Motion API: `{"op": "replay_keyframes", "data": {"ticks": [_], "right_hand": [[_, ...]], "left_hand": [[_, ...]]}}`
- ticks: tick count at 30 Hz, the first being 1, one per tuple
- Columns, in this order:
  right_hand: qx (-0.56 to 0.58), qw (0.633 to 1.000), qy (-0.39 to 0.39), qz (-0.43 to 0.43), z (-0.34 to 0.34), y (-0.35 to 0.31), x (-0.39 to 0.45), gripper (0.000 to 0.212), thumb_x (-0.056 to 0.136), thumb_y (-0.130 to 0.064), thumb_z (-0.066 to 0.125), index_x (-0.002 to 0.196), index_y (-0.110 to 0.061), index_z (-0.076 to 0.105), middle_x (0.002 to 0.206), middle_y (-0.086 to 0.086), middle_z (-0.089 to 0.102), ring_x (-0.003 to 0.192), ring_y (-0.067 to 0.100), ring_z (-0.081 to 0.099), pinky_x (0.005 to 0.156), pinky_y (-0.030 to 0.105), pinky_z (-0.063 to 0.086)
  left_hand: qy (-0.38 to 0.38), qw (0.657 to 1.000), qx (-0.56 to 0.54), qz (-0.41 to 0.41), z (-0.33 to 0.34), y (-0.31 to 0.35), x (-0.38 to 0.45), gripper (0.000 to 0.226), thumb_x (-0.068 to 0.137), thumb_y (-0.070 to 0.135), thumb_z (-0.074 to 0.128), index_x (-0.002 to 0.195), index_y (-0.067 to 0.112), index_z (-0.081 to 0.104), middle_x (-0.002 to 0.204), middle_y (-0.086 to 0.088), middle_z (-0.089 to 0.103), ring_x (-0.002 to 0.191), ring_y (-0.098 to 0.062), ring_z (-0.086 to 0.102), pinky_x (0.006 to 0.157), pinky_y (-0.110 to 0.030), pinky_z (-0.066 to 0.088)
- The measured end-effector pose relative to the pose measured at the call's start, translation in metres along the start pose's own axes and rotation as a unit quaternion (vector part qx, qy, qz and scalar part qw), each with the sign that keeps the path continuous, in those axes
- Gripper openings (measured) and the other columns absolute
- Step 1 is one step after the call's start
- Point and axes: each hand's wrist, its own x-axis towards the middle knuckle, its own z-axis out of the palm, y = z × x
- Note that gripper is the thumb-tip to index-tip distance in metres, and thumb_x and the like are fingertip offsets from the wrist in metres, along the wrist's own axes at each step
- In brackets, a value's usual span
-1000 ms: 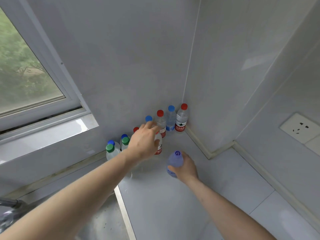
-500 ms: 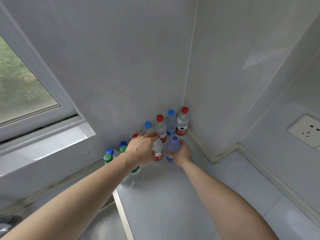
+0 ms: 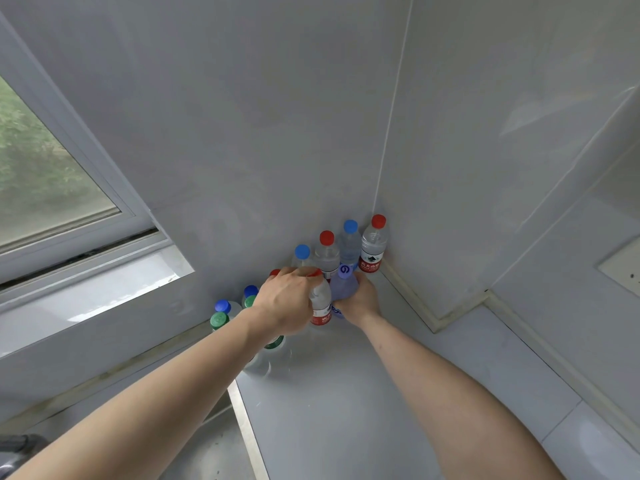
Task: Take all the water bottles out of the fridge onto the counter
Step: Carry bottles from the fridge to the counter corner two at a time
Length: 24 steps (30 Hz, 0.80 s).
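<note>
Both hands work at the far corner of a pale grey-white surface point(image 3: 346, 403), where two white wall panels meet.

Right hand point(image 3: 358, 299): fingers curled round the far side of a bluish translucent plastic bottle with a purple-blue cap point(image 3: 343, 289), thumb side toward the camera. Bottle upright, base on the surface, in front of the back row.

Left hand point(image 3: 285, 303): fingers wrapped over the top of a clear plastic bottle with a red label band point(image 3: 320, 303). A sliver of its red cap shows at the fingertips. Bottle upright, body just right of the knuckles, touching the bluish one.

Back row along the wall, right to left: clear red-capped bottle with red label in the corner point(image 3: 373, 251), blue-capped bottle point(image 3: 349, 244), red-capped bottle point(image 3: 326, 252), blue-capped bottle point(image 3: 302, 254). Another red cap point(image 3: 274, 273) peeks out behind the left hand.

Left of the left wrist: a cluster of blue-capped and green-capped bottles point(image 3: 221, 313), partly hidden by the forearm.

Window with white frame point(image 3: 104, 209) at left; metal sink edge point(image 3: 247, 434) below; wall socket point(image 3: 623, 268) at right edge.
</note>
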Motion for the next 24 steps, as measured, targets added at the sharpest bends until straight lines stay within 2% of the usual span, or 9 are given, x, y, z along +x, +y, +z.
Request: {"op": "replay_keyframes", "data": {"ticks": [3,7,9,13,16,18,21,23,24], "right_hand": [[-0.002,1.000,-0.006,-0.005,0.001,0.005,0.002,0.020,0.079,-0.007,0.075,0.092,-0.018,0.064,0.095,0.002,0.073,0.088,0.021,0.068,0.067,0.027,0.047],[-0.001,1.000,-0.023,-0.010,-0.001,0.011,0.005,0.034,0.076,-0.009,0.081,0.105,-0.021,0.066,0.104,-0.002,0.074,0.096,0.019,0.069,0.080,0.035,0.058],[-0.019,0.999,-0.027,-0.025,-0.003,0.010,0.007,0.032,0.078,-0.007,0.080,0.105,-0.018,0.067,0.105,0.000,0.074,0.097,0.019,0.069,0.084,0.039,0.060],[-0.049,0.997,-0.042,-0.035,-0.006,0.006,0.005,0.027,0.080,-0.009,0.078,0.102,-0.019,0.066,0.100,0.000,0.073,0.094,0.021,0.070,0.081,0.039,0.060],[-0.040,0.998,-0.037,-0.033,-0.006,0.013,-0.003,0.035,0.074,-0.019,0.083,0.100,-0.027,0.063,0.096,-0.005,0.072,0.089,0.018,0.070,0.078,0.044,0.062],[0.004,1.000,0.003,-0.031,-0.013,0.011,-0.026,0.043,0.075,-0.020,0.084,0.112,-0.026,0.063,0.104,-0.007,0.068,0.093,0.019,0.069,0.080,0.043,0.062],[0.047,0.998,0.038,0.008,-0.024,0.025,-0.066,0.062,0.082,-0.008,0.079,0.140,-0.008,0.054,0.126,0.006,0.056,0.113,0.026,0.061,0.096,0.043,0.055],[0.056,0.998,0.035,0.023,-0.031,0.043,-0.095,0.073,0.082,-0.008,0.080,0.148,-0.012,0.050,0.143,0.009,0.050,0.130,0.027,0.056,0.107,0.046,0.051],[0.060,0.997,0.033,0.024,-0.036,0.053,-0.112,0.072,0.081,-0.009,0.082,0.147,-0.015,0.052,0.145,0.006,0.049,0.133,0.027,0.054,0.108,0.047,0.050]], "left_hand": [[-0.005,1.000,-0.005,-0.006,0.000,0.001,0.001,0.061,0.088,0.005,0.054,0.144,0.029,0.051,0.151,0.008,0.050,0.135,-0.024,0.045,0.105,-0.036,0.043],[-0.020,1.000,0.001,-0.006,0.002,0.004,-0.003,0.069,0.090,0.004,0.051,0.154,0.027,0.039,0.159,0.008,0.039,0.135,-0.027,0.042,0.106,-0.037,0.042],[-0.025,1.000,0.002,-0.003,0.004,0.005,-0.006,0.070,0.090,0.004,0.050,0.155,0.026,0.035,0.161,0.008,0.035,0.134,-0.028,0.042,0.104,-0.037,0.042],[-0.036,0.999,0.000,0.007,0.003,0.000,-0.014,0.076,0.091,0.007,0.049,0.160,0.030,0.027,0.166,0.010,0.026,0.143,-0.028,0.035,0.113,-0.040,0.039],[-0.045,0.999,-0.003,-0.004,0.003,-0.007,-0.026,0.081,0.090,0.008,0.046,0.161,0.035,0.021,0.168,0.009,0.024,0.149,-0.029,0.028,0.117,-0.045,0.035],[-0.044,0.999,0.005,-0.012,0.003,-0.010,-0.035,0.078,0.090,0.011,0.048,0.160,0.034,0.024,0.168,0.005,0.025,0.151,-0.028,0.024,0.119,-0.047,0.032],[-0.020,1.000,-0.006,-0.014,0.005,-0.004,-0.055,0.072,0.092,0.013,0.051,0.158,0.032,0.032,0.167,0.003,0.026,0.154,-0.027,0.019,0.124,-0.046,0.025],[-0.004,1.000,-0.025,-0.001,0.010,0.005,-0.072,0.069,0.092,0.016,0.053,0.157,0.032,0.035,0.166,0.004,0.028,0.153,-0.027,0.020,0.124,-0.043,0.024],[0.001,0.999,-0.033,0.009,0.015,0.010,-0.081,0.068,0.092,0.018,0.054,0.157,0.032,0.036,0.166,0.004,0.028,0.153,-0.026,0.022,0.124,-0.042,0.024]]}}
